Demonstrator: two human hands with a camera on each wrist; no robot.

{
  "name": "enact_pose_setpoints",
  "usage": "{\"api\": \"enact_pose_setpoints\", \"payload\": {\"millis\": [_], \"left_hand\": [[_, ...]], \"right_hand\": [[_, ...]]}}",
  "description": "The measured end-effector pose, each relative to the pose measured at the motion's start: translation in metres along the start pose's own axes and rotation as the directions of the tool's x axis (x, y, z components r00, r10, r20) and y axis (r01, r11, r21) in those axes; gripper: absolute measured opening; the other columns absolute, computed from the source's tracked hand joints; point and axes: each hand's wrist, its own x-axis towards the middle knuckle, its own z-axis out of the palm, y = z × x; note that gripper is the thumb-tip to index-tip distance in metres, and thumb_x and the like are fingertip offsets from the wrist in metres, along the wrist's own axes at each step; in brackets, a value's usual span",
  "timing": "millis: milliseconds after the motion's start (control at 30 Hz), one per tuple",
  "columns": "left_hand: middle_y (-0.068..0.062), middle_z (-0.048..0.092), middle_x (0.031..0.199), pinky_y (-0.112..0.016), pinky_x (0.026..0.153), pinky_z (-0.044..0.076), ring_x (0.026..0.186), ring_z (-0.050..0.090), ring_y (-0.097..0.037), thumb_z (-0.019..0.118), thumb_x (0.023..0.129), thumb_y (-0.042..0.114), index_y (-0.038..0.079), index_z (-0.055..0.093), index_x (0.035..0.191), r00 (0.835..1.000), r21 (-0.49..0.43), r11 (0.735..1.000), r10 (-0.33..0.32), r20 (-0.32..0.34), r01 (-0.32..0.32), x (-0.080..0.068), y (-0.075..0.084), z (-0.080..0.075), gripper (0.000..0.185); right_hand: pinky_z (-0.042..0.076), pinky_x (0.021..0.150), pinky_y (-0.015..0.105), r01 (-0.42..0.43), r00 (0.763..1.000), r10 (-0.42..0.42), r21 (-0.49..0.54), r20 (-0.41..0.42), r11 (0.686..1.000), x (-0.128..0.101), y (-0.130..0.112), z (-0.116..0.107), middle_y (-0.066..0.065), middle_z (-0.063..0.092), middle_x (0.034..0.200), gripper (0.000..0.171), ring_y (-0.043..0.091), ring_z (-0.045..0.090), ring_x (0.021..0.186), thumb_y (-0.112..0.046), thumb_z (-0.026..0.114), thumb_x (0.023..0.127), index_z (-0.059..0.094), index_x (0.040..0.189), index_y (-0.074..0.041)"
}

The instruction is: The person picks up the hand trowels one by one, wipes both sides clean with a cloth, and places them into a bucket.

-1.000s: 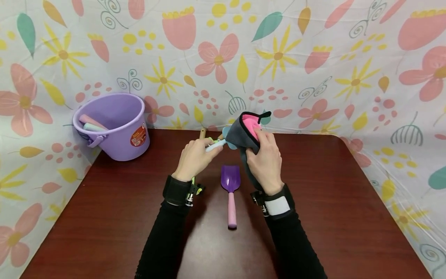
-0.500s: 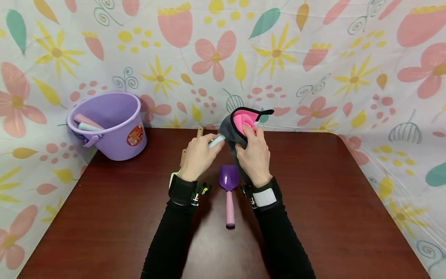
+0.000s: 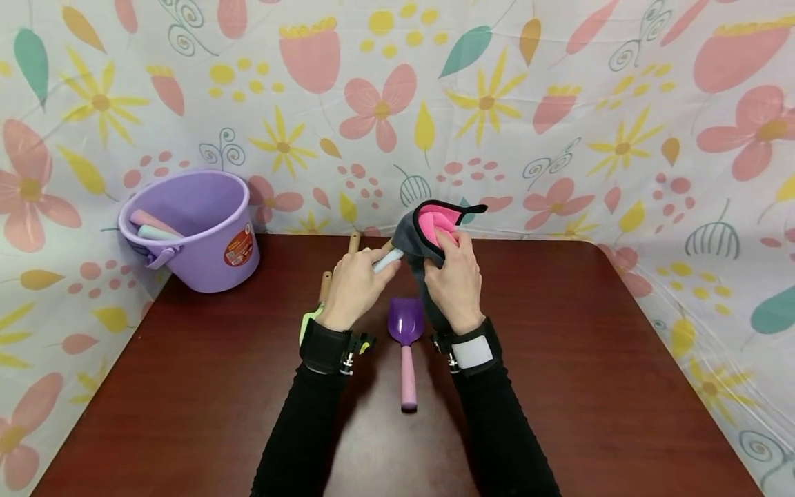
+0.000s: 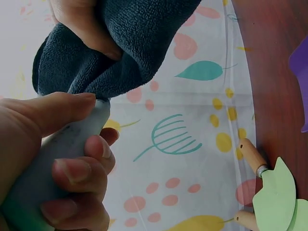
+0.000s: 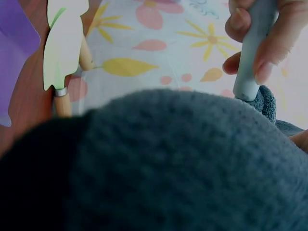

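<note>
My left hand [image 3: 355, 288] grips a pale blue handle [image 3: 388, 260], its thumb along the top in the left wrist view. The far end of that handle meets a grey towel with a pink inner side and black edging [image 3: 410, 237]. My right hand [image 3: 456, 286] holds the bunched towel, fingers on the pink side. Whatever head the handle has is hidden by the towel. Between the forearms, a purple toy shovel [image 3: 406, 321] with a pink handle lies on the table. In the right wrist view the towel [image 5: 192, 159] covers most of the lower part.
At the back left stands a lilac bucket [image 3: 214, 259] with a pink handle [image 3: 154, 222] and a pale green one [image 3: 159, 234] inside. Pale green garden tools [image 4: 276, 192] with wooden handles [image 3: 326, 285] lie partly behind my left hand. A floral cloth [image 3: 472, 124] hangs behind the table.
The towel and right hand have shifted slightly left, and the light blue blade seen earlier beside the towel is now covered. The left hand keeps its grip on the handle.
</note>
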Motion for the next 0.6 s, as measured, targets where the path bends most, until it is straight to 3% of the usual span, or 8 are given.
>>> {"api": "enact_pose_setpoints", "payload": {"millis": [367,600], "left_hand": [[-0.002,0.058,0.079,-0.031,0.052,0.038,0.057,0.050,-0.017,0.065,0.095,0.032,0.008,0.071,0.117,1.000,0.003,1.000,0.012,0.029,-0.012,-0.0009,-0.0028,0.0010,0.033],[-0.001,0.057,0.077,-0.030,0.048,0.034,0.053,0.043,-0.015,0.066,0.095,0.032,0.009,0.073,0.115,0.999,-0.045,0.999,0.015,0.050,-0.013,-0.0021,-0.0053,-0.0016,0.031]], "right_hand": [[0.047,0.067,0.058,-0.068,0.998,0.068,0.006,-0.008,0.998,0.0012,0.0046,-0.0035,0.012,0.052,0.119,0.046,0.040,0.060,0.094,-0.007,0.063,0.085,0.064,0.129,-0.018],[0.046,0.071,0.060,-0.095,0.995,0.095,0.014,-0.031,0.995,0.0048,0.0098,-0.0090,0.012,0.051,0.120,0.046,0.041,0.059,0.098,-0.010,0.061,0.086,0.062,0.130,-0.022]]}}
